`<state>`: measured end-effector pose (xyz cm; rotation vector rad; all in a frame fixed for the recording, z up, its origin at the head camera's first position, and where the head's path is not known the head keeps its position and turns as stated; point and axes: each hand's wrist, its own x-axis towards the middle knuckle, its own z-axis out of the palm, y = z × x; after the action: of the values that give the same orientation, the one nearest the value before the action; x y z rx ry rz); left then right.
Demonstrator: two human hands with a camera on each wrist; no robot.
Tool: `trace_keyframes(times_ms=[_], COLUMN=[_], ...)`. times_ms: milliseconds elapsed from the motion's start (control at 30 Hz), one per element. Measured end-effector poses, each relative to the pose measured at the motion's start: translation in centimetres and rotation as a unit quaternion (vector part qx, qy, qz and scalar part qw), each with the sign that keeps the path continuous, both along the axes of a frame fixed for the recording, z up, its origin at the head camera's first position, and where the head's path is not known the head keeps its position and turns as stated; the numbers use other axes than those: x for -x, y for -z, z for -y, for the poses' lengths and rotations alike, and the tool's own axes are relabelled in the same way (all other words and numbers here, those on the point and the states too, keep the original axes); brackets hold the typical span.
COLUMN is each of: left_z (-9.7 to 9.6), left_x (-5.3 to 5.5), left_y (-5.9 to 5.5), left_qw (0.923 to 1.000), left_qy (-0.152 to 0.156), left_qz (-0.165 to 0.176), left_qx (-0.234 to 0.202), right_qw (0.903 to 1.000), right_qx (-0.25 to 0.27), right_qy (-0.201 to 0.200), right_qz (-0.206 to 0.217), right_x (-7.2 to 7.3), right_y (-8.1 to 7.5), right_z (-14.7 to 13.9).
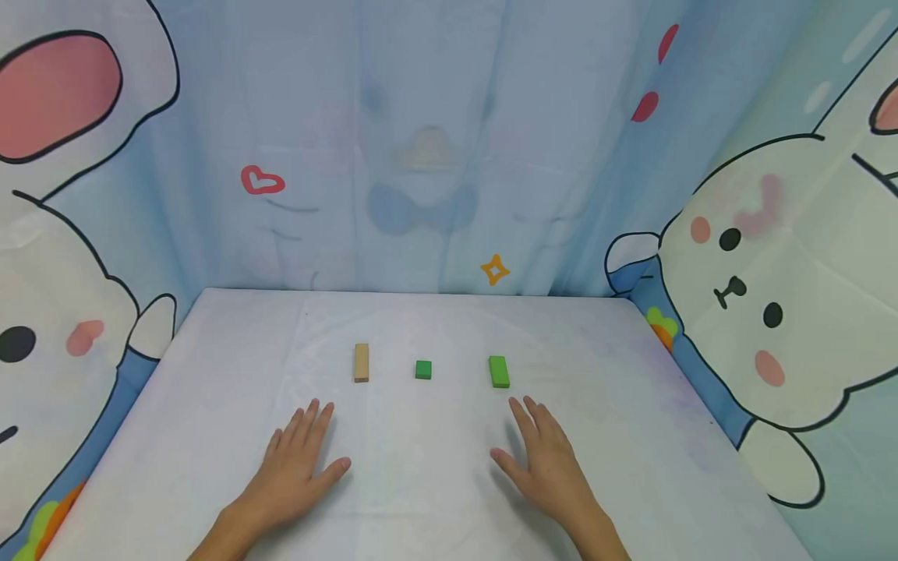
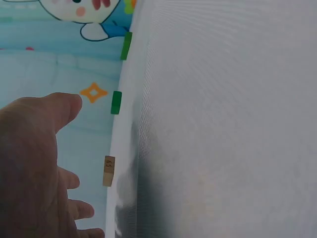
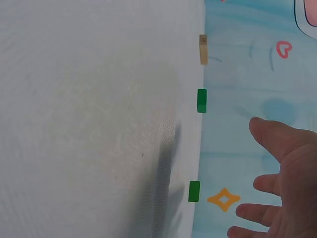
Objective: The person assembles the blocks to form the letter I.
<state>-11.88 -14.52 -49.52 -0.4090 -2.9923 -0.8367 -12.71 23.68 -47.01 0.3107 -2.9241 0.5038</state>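
Observation:
Three small blocks lie in a row across the white table. On the left is a tan wooden block (image 1: 361, 363), with dark marks on its end in the left wrist view. A small dark green block (image 1: 424, 370) sits in the middle, and a longer light green block (image 1: 499, 372) is on the right. My left hand (image 1: 298, 471) is spread palm down, nearest the wooden block and apart from it. Opposite it, my right hand (image 1: 543, 460) has its straight fingertips just short of the light green block. Both hands hold nothing.
The white-covered table (image 1: 421, 499) ends at a straight back edge behind the blocks. Beyond it hangs a light blue curtain (image 1: 323, 101) printed with cartoon rabbits, which also runs along both sides.

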Motion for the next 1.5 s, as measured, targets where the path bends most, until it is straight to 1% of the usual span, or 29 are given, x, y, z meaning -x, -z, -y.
trace_keyframes(times_ms=[67,233,367,533,733,933,1100,1333,1500], left_z=[0.0,-0.1,-0.2,-0.3,-0.5,-0.6,-0.7,-1.1,-1.1], left_x=[0.3,1.3,2.1,2.6,3.3,4.4,5.1,5.9,6.4], left_y=[-0.1,-0.1,0.0,0.0,0.1,0.4,0.5,0.8,1.1], left_qw=[0.9999,0.9998,0.9993,0.9983,0.998,0.9979,0.998,0.9972,0.9964], left_qy=[-0.002,-0.005,-0.013,-0.027,-0.04,-0.055,-0.053,-0.058,-0.06], left_qz=[0.009,0.007,0.02,0.036,0.036,0.023,0.015,-0.017,-0.038], left_qx=[-0.007,-0.019,-0.03,-0.036,-0.034,-0.024,-0.031,-0.044,-0.047], right_qw=[1.0,0.9999,0.9997,0.9991,0.9982,0.9969,0.9964,0.9948,0.9936], right_qx=[0.002,0.007,0.014,0.034,0.053,0.069,0.075,0.092,0.096], right_qy=[0.005,0.01,0.018,0.026,0.027,0.036,0.039,0.04,0.053], right_qz=[0.0,-0.007,-0.003,0.005,-0.003,0.004,0.006,0.018,0.03], right_x=[0.2,0.7,1.2,1.7,2.3,3.2,3.9,4.8,5.1], right_y=[0.0,0.0,0.0,0.0,0.3,0.8,1.1,1.7,2.1], right_z=[-0.1,-0.4,-0.6,-0.8,-1.0,-1.2,-1.3,-1.3,-1.2])
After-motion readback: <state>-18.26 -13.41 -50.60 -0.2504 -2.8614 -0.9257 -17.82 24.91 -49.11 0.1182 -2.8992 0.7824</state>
